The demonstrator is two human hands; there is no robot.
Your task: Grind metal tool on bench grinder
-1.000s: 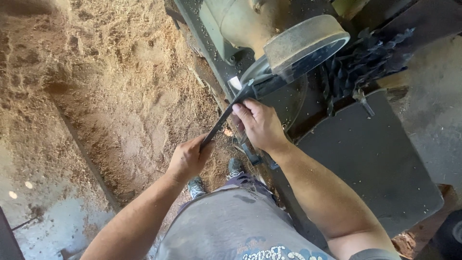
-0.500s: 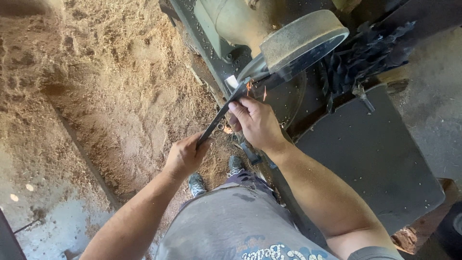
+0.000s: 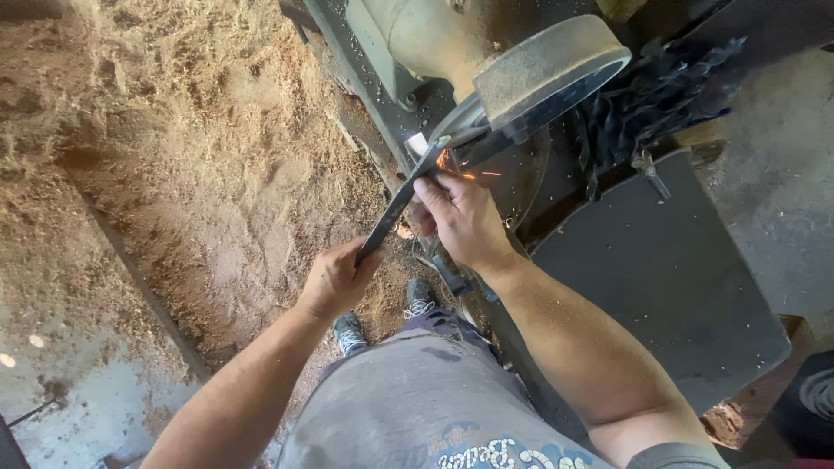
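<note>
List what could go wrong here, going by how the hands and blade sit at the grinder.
1. Right hand is bare, close to the grinding wheel; sparks fly at its fingers.
2. Left hand grips the dark blade bare; a snag could jerk it.
3. Sparks could ignite the sawdust.

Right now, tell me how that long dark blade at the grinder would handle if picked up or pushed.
The blade is probably stiff: it spans straight between the left hand and right hand without sagging. Being thin, flat metal, it would likely slide, not roll. Sparks at its tip suggest that end is hot.
</note>
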